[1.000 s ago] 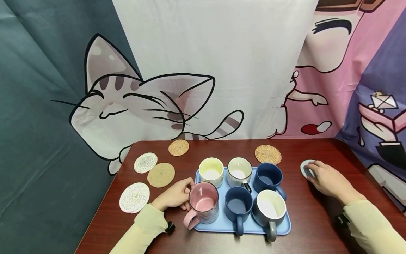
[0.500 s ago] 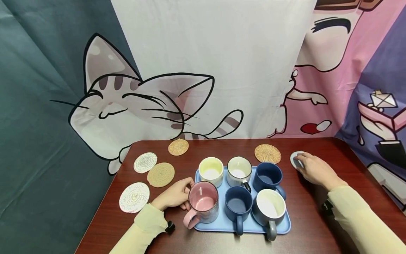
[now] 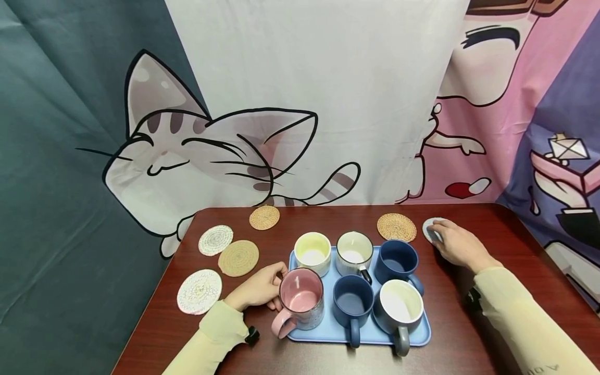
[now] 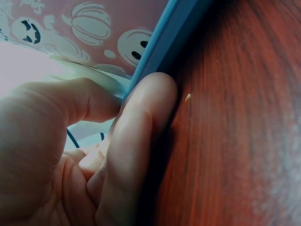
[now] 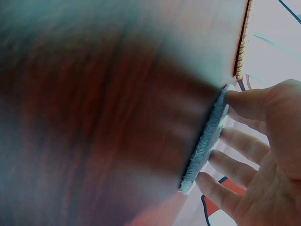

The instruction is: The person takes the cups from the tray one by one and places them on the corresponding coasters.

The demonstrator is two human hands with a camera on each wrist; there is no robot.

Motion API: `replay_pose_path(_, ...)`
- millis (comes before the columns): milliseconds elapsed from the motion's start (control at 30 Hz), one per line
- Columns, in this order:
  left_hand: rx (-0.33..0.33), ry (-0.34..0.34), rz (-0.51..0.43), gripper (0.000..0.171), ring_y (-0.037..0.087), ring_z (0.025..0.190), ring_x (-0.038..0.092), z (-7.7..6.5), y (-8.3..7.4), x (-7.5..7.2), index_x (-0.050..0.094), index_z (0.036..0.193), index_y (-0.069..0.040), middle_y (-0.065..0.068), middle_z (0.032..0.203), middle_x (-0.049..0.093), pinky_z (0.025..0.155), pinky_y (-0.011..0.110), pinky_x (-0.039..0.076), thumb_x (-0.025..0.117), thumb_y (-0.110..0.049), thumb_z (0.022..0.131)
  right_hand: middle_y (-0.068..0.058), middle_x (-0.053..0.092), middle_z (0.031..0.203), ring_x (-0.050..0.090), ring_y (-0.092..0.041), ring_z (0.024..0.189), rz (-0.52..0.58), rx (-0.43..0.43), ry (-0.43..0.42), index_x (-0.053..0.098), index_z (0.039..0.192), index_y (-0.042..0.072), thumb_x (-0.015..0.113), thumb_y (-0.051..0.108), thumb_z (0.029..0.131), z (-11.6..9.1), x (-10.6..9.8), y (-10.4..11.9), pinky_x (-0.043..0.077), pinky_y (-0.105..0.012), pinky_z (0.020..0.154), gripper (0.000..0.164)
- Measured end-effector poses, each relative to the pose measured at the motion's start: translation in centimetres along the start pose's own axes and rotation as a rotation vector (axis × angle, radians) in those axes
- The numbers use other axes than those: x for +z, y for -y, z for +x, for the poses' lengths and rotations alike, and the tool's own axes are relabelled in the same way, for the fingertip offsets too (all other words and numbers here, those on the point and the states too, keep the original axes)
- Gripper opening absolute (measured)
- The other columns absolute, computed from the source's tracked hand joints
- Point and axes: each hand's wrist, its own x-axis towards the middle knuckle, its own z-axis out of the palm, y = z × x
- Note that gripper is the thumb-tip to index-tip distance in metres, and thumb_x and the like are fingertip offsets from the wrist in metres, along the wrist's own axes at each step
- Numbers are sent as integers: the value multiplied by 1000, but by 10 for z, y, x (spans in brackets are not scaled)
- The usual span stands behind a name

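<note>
My left hand [image 3: 258, 286] pinches the left edge of the light blue tray [image 3: 325, 335]. In the left wrist view the thumb lies on the tray's inner side, with the fingers outside its rim [image 4: 157, 47]. A pink mug [image 3: 302, 297] with white printed figures stands on the tray close to that hand. At the table's right rear, my right hand [image 3: 461, 246] rests its fingertips on a round pale blue-grey coaster [image 3: 428, 226]. In the right wrist view the extended fingers and thumb touch the coaster [image 5: 207, 136], which lies flat against the wood.
Also on the tray are a pale yellow cup [image 3: 312, 252], a white mug [image 3: 354, 252], navy mugs [image 3: 396, 260] and a grey mug [image 3: 400, 307]. A tan coaster [image 3: 396, 227] lies left of my right hand. Several coasters lie at the table's left, including a white one [image 3: 199, 291].
The right hand has slid the blue-grey coaster leftward and slightly back, closer to the tan coaster. My left hand and the tray have stayed in place.
</note>
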Motion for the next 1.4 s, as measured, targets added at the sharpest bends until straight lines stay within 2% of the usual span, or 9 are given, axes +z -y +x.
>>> replay_pose_path(233,2,2,-3,12,10,48,65,0,0,-1,52,105,-6,4,62,68,46,28,55,57,-1,95,-32,58,134,60,-49,117,6,-17,-1,65,127,-3,74,8,88,6,2,-1,50,-67,99,42)
replay_pose_path(400,-4,6,1,13,9,48,65,0,1,0,52,105,-6,4,62,68,46,27,55,61,-5,95,-32,56,135,60,-50,117,21,0,16,64,129,-3,72,7,88,9,1,-1,49,-68,99,43)
replay_pose_path(1400,-5,-4,-9,14,10,47,65,0,-2,1,52,105,-6,5,62,68,46,28,55,62,-6,95,-32,56,135,57,-51,121,25,-8,23,62,131,-5,68,7,90,11,3,0,46,-68,104,43)
